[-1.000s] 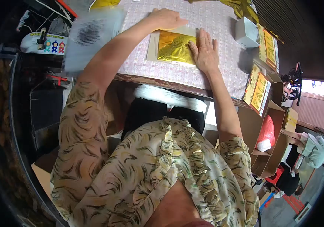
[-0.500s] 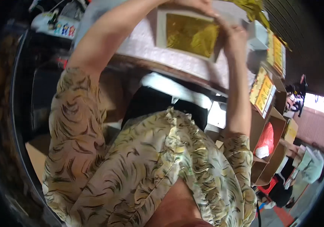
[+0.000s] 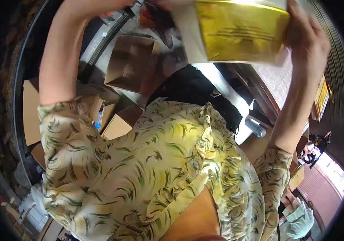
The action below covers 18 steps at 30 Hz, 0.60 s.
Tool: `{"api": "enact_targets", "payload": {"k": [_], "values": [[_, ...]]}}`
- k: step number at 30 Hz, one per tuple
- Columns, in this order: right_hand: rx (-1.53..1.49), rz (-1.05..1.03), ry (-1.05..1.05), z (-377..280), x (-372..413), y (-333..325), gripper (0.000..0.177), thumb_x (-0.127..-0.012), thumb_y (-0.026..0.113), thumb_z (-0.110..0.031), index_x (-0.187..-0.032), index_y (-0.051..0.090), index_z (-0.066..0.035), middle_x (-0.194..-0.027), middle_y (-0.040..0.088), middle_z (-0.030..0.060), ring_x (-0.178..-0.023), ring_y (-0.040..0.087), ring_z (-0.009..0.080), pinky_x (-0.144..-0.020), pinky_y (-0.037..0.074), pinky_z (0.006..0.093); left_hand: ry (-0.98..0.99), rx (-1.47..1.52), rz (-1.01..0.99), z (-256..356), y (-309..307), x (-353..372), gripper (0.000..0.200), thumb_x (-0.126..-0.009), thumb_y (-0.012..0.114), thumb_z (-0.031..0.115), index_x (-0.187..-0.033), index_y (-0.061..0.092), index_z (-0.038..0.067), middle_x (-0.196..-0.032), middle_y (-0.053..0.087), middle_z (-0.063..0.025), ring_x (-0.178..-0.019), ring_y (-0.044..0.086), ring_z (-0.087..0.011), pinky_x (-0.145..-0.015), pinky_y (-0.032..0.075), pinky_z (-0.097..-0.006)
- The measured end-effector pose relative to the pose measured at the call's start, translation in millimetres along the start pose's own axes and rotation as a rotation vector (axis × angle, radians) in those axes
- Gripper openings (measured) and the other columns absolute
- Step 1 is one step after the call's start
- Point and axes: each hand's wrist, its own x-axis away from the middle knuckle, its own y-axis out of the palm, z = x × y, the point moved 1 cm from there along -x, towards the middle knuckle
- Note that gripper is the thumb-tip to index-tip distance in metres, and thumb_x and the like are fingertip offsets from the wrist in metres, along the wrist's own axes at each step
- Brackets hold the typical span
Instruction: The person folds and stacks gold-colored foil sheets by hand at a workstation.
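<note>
- Cardboard boxes (image 3: 129, 64) on the floor now show below, with the table (image 3: 278, 76) off to the right.
- Gold-foil sheet (image 3: 240, 30), flat on the table a second ago, is now lifted into the air.
- Right hand (image 3: 310, 44) clamps its right edge; left hand (image 3: 156, 4) is cropped by the frame, so I cannot tell its grip.

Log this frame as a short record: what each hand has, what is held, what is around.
held item: gold foil sheet on pale backing paper, held up in the air
right hand: right hand grips the sheet's right edge
left hand: left hand raised at the sheet's left side, mostly cut off by the top edge; grip unclear
below: open cardboard box on the floor
right: table with patterned cloth
</note>
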Motion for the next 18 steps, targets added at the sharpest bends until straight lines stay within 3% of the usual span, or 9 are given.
{"api": "enact_targets", "payload": {"k": [1, 2, 3, 5, 7, 9, 10, 11, 18], "values": [[-0.145, 0.015, 0.086, -27, 8, 49, 0.016, -0.093, 0.066, -0.016, -0.093, 0.072, -0.002, -0.08, 0.071, 0.0083, -0.067, 0.069, 0.0208, -0.056, 0.053, 0.031, -0.02, 0.082, 0.072, -3, 8, 17, 0.024, -0.096, 0.064, 0.025, -0.083, 0.074, 0.008, -0.069, 0.067, -0.0047, -0.057, 0.059, -0.0103, -0.052, 0.047, -0.0214], [-0.015, -0.04, 0.121, -32, 6, 61, 0.019, -0.092, 0.068, -0.021, -0.094, 0.073, -0.003, -0.079, 0.072, 0.0099, -0.064, 0.068, 0.0171, -0.056, 0.054, 0.031, -0.023, 0.15, 0.072, -16, 13, 24, 0.022, -0.096, 0.066, 0.029, -0.087, 0.076, 0.012, -0.07, 0.069, -0.0052, -0.058, 0.062, -0.0109, -0.057, 0.052, -0.0218], [-0.062, -0.147, 0.029, -14, -1, 68, 0.021, -0.091, 0.07, -0.024, -0.089, 0.074, -0.004, -0.071, 0.069, 0.0046, -0.055, 0.06, 0.0105, -0.049, 0.047, 0.0264, -0.147, 0.182, 0.079, -65, 30, 49, 0.03, -0.097, 0.066, 0.029, -0.115, 0.069, 0.006, -0.094, 0.068, -0.0012, -0.088, 0.063, -0.0085, -0.078, 0.053, -0.0245], [-0.039, -0.26, 0.199, -7, -3, 83, 0.021, -0.092, 0.072, -0.025, -0.085, 0.074, -0.005, -0.06, 0.059, -0.0041, -0.046, 0.041, 0.0055, -0.043, 0.027, 0.0238, -0.179, 0.455, 0.078, -78, 40, 69, 0.034, -0.099, 0.062, 0.024, -0.128, 0.062, 0.007, -0.103, 0.067, -0.0006, -0.096, 0.064, -0.0106, -0.085, 0.056, -0.0278], [-0.045, -0.504, 0.128, 23, -10, 95, 0.021, -0.094, 0.07, -0.024, -0.088, 0.074, -0.004, -0.062, 0.061, -0.0027, -0.047, 0.047, 0.0067, -0.045, 0.034, 0.0223, -0.242, 0.486, 0.067, -99, 50, 99, 0.033, -0.099, 0.059, 0.015, -0.131, 0.061, 0.006, -0.106, 0.066, -0.0002, -0.093, 0.061, -0.0068, -0.084, 0.054, -0.0247], [-0.174, -0.401, 0.161, 42, -9, 97, 0.023, -0.094, 0.07, -0.026, -0.094, 0.075, -0.003, -0.071, 0.07, 0.0009, -0.058, 0.062, 0.0096, -0.058, 0.051, 0.0196, -0.402, 0.687, 0.111, -116, 64, 130, 0.034, -0.099, 0.061, 0.018, -0.129, 0.06, 0.002, -0.105, 0.066, -0.001, -0.094, 0.062, -0.0082, -0.086, 0.055, -0.0265], [-0.075, -0.626, 0.056, 57, -23, 72, 0.032, -0.099, 0.055, -0.016, -0.122, 0.065, 0.005, -0.11, 0.072, 0.0148, -0.101, 0.07, 0.02, -0.095, 0.053, 0.0306, -0.417, 0.684, 0.12, -127, 74, 146, 0.034, -0.099, 0.061, 0.018, -0.129, 0.06, 0.002, -0.105, 0.066, -0.001, -0.094, 0.062, -0.0082, -0.086, 0.055, -0.0265], [0.094, -0.523, 0.079, 44, -14, 70, 0.033, -0.101, 0.051, -0.017, -0.124, 0.064, 0.004, -0.109, 0.072, 0.0146, -0.105, 0.069, 0.0214, -0.1, 0.051, 0.0329, -0.508, 0.761, 0.248, -138, 86, 162, 0.034, -0.099, 0.061, 0.018, -0.128, 0.06, 0.001, -0.106, 0.066, -0.0016, -0.096, 0.062, -0.0093, -0.087, 0.055, -0.0277], [0.259, -0.464, 0.354, 76, 35, -20, 0.035, -0.101, 0.057, -0.025, -0.12, 0.067, 0.003, -0.099, 0.073, 0.01, -0.09, 0.069, 0.0151, -0.087, 0.054, 0.0312, -0.684, 1.284, 0.88, -219, 232, 232, 0.028, -0.101, 0.057, 0.015, -0.124, 0.061, 0.001, -0.116, 0.067, -0.0065, -0.104, 0.064, -0.0168, -0.096, 0.052, -0.0368]]}}
